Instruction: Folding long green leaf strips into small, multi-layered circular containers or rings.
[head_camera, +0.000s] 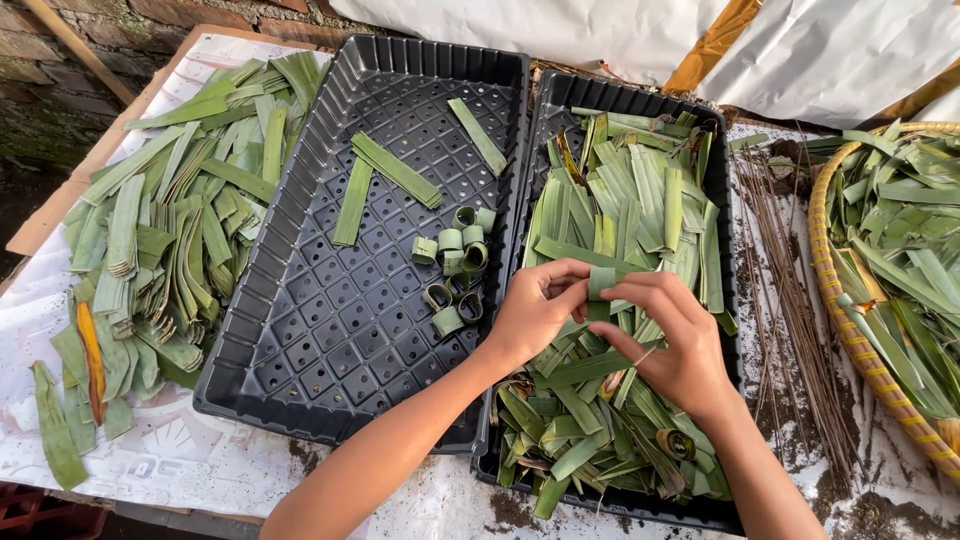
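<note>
Both forearms run off the near edge of the picture, so only the hands and lower arms show. The left hand (535, 310) and the right hand (668, 335) meet over the right black plastic perforated tray (722, 190), which is heaped with flat green leaf strips (640, 200); its floor is almost wholly hidden under them, and its near right corner is cut off by the right arm. Between the fingertips of both hands sits a short green leaf strip bent into a loop (601, 283), pinched closed by thumb and forefinger on each side. How the loop's ends overlap cannot be made out behind the fingers. A thin pale sliver (645, 354) lies tucked against the right palm.

To the left, touching the first tray, the left black plastic perforated tray (300, 340) holds a cluster of small rolled green leaf rings (455, 275) near its right wall and a few loose flat strips (385, 175) farther off. A pile of green leaf pieces (170, 210) lies on the white sheet (200, 450) at far left. At right, thin brown sticks (785, 270) lie beside a yellow-rimmed woven basket (850, 330) of leaves, cut off by the picture's edge.
</note>
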